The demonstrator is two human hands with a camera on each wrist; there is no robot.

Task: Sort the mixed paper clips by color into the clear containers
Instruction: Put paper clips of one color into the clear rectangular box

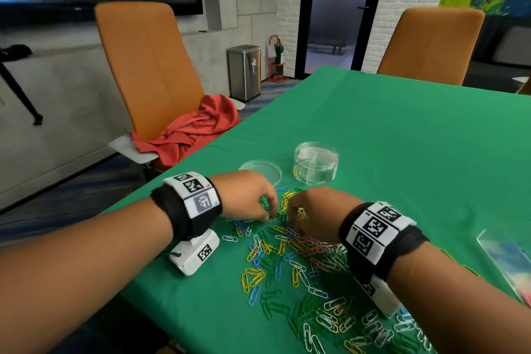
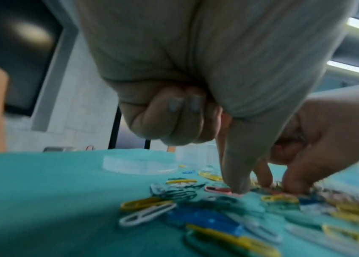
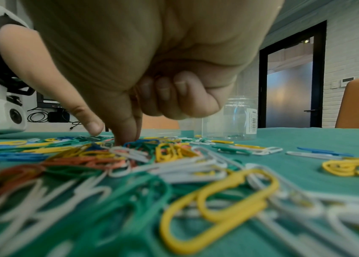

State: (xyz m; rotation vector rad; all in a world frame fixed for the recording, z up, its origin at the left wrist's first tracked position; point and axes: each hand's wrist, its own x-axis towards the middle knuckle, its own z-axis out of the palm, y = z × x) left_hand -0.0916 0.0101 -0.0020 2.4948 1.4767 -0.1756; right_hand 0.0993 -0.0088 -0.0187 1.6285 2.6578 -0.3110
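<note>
At frame centre, left hand (image 1: 253, 195) and right hand (image 1: 313, 211) fingertips press into paper clips (image 1: 287, 253), grasp indiscernible; divided jar (image 1: 315, 162) lies just beyond, upper right.

Both bare forearms wear black wristbands (image 1: 188, 217) bearing white square-coded tags, white camera blocks (image 1: 195, 253) beneath.

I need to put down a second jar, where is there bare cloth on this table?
Bare green tablecloth lies beyond and right of the clear round divided container, toward the far orange chair. It is crowded from the flat clear lid toward you, where mixed coloured paper clips spread around both hands.
</note>
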